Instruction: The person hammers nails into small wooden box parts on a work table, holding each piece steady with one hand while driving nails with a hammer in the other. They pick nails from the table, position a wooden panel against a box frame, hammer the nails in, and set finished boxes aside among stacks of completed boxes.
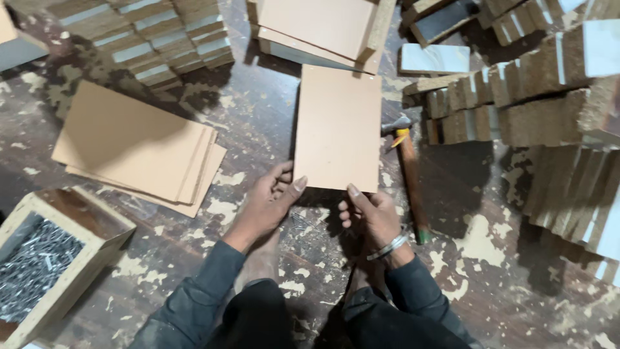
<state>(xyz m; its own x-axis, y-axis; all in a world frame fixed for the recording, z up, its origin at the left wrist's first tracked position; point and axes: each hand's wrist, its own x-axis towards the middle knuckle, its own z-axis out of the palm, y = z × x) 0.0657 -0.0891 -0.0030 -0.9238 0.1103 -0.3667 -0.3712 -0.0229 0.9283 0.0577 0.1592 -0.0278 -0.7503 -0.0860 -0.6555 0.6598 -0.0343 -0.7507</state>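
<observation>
- Thin tan board (338, 128) held flat and low over the paint-flecked floor (258, 116), centre of view, long axis running straight away from the body, near short edge at the fingertips.
- Left hand (270, 200) pinching the near-left corner, thumb on top, fingers curled beneath.
- Right hand (369, 216) pinching the near-right corner the same way, bangle at the wrist; both equally close, board lying dead ahead of each.
- Just beside the board's right edge, apart from it: hammer (408, 173), head far, handle pointing back toward the right hand.
- Off to the left, well apart: loose stack of like boards (135, 145).
- Nearer left corner: wooden box of nails (45, 255).
- Beyond the far edge: part-built box (320, 29); stacked chipboard blocks (536, 90) to the right.
</observation>
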